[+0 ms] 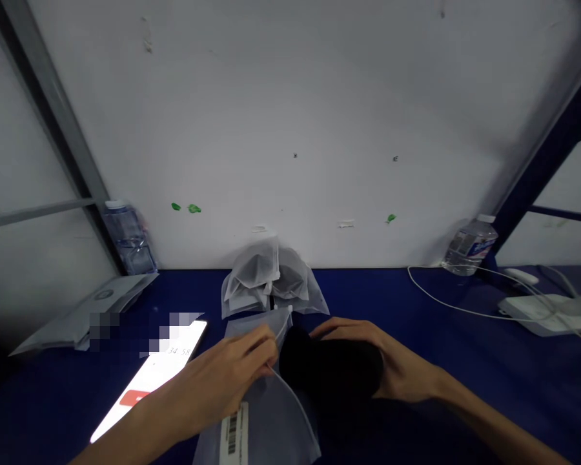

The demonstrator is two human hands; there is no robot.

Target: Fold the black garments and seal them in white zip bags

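Observation:
A frosted zip bag [275, 420] with a barcode label [234, 436] lies in front of me on the blue table. My left hand [244, 361] is closed in a pinch on the bag's edge, near its opening. To the right, my right hand [372, 355] grips a dark black item [329, 368], its fingers over the top and far side. The item's left end touches or lies very near the bag's opening; I cannot tell whether any of it is inside. It looks soft and rounded, but it is too dark to show its kind.
Several filled frosted bags [266, 278] lean by the wall. A lit phone [159, 381] lies at left, near flat packets [97, 307]. Water bottles stand at left [133, 239] and right [469, 245]. A white cable [455, 307] runs to a power strip [547, 313].

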